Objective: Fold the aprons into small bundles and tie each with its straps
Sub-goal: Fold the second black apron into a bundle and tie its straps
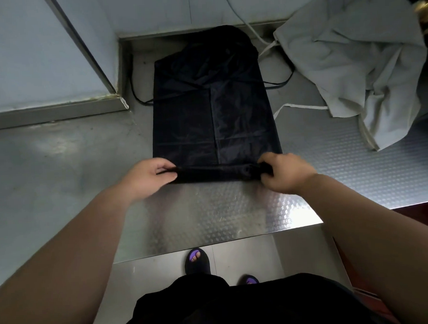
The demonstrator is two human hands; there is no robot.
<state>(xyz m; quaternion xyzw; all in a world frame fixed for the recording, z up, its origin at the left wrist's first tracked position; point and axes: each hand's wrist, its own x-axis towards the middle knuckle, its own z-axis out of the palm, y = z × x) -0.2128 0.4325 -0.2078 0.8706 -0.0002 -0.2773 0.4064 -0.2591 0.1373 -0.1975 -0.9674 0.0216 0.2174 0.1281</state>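
The black apron [213, 117] lies flat on the steel desk [210, 211] straight ahead of me. It is folded into a long narrow panel that runs from my hands towards 12 o'clock, where its top end reaches the raised ledge at the back. Its near edge is rolled into a tight bar [216, 173] lying across from 9 to 3 o'clock.

My hands are apart, one at each end of that roll. My left hand [147, 177] pinches the 9 o'clock end between thumb and fingers. My right hand [285, 173] grips the 3 o'clock end with its fingers curled over the cloth.

The thin black straps [280, 82] cross the upper part of the apron and loop out onto the desk at both sides.

At 2 o'clock a grey apron [356, 55] lies crumpled in a heap, clear of the black one, with a white strap [301, 105] trailing towards the middle of the desk.

Down at 6 o'clock, past the desk's front edge, my feet show in black sandals [197, 260] on the floor.
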